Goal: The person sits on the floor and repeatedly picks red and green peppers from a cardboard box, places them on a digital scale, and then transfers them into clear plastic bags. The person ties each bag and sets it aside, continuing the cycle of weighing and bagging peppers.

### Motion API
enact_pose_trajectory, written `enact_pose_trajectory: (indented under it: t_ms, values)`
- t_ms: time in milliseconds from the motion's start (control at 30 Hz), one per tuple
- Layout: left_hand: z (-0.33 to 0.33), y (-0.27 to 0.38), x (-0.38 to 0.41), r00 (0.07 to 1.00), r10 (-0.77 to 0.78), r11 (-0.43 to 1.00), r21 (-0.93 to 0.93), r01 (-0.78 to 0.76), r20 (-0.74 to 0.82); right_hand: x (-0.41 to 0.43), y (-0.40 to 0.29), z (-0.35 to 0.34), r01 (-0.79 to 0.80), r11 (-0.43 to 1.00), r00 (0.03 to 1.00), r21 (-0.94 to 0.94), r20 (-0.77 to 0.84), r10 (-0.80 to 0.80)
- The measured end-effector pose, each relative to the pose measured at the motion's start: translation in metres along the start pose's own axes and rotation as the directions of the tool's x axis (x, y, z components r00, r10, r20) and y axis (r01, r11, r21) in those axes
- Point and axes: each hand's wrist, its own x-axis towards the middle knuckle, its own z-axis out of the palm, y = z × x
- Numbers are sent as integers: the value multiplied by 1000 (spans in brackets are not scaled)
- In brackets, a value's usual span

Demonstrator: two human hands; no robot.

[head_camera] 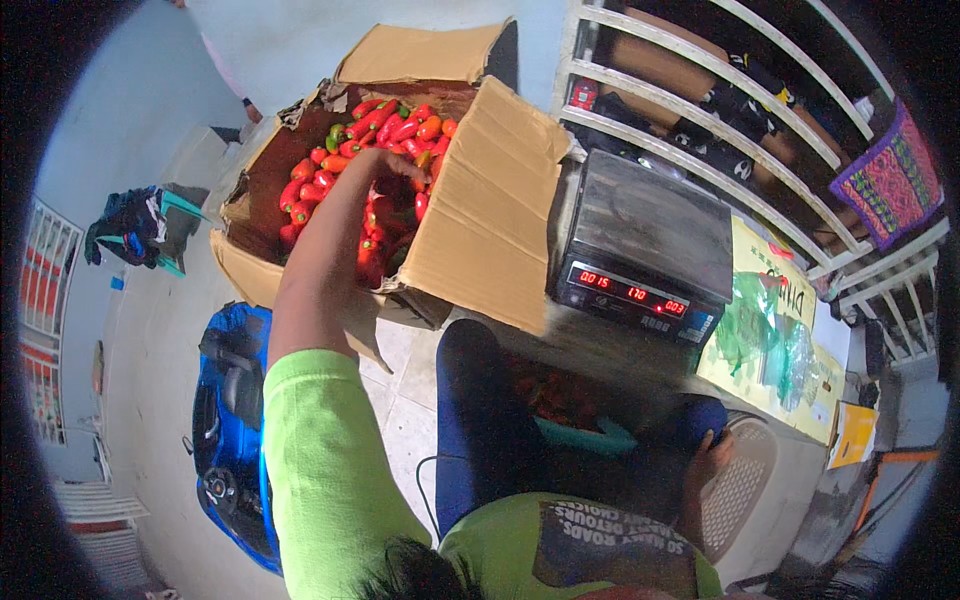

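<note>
My left hand point(397, 163) reaches into a torn open cardboard box point(480, 210) and bends down over a heap of red chili peppers point(390, 127). A few of the peppers are orange or green. Its fingertips are partly hidden among them, so any grip there is unclear. My right hand point(718, 450) rests at my right knee beside a plastic chair, with nothing visible in it. Right of the box, a black digital scale point(649, 225) has a bare platform and lit red digits.
A teal container point(585, 436) with dark red contents sits between my legs. Clear and green plastic bags point(761, 337) lie on yellow printed cardboard at the right. White slatted shelving point(697, 124) stands behind the scale. A blue toy car point(232, 442) is on the floor at left.
</note>
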Motion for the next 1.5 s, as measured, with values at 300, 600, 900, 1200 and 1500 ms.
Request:
enact_pose_trajectory:
  t_ms: [300,600,900,1200,1500]
  values:
    - [17,-2,-38,970,210,942,-241,-234,-121,1,-4,4,-87,996,996,-37,19,88]
    - [1,51,-171,633,473,631,-266,-729,-613,8,33,20,36,994,999,99,-33,-33]
    - [172,254,-148,461,852,520,304,-798,-246,7,38,20,7,999,1000,31,-16,-6]
    - [321,295,25,340,923,357,741,-569,-184,1,25,-3,-72,993,993,93,-83,80]
    - [342,292,23,401,861,460,815,-352,-313,4,14,-10,-177,977,984,122,37,174]
